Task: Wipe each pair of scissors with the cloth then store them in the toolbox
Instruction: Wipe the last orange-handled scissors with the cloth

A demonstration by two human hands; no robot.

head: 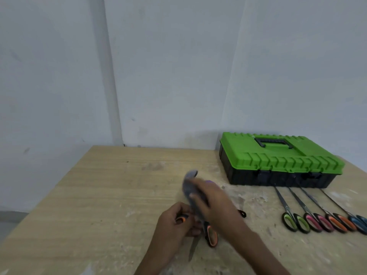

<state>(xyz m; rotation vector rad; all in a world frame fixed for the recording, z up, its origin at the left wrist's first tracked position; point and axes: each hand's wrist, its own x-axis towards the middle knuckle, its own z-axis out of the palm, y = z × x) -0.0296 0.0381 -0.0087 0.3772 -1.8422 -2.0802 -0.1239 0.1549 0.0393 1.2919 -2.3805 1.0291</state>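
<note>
**A:** Scissors with orange handles (212, 236): where are they?

**B:** Lower centre of the frame, over the desk (99, 195). The handles are spread and one blade points toward the bottom edge. The left grip (174, 221) is curled round one handle.

**A:** And the right grip (215, 205)?

**B:** It clutches the grey cloth (190, 187), which is blurred, just above those scissors.

**A:** The toolbox (278, 157)?

**B:** Right of centre, at the desk's far side, with its green lid down. In front of it, by the right edge, a row of four other pairs (317, 223) lies with tips toward the box. Their handles are green, pink, orange and blue.
</note>
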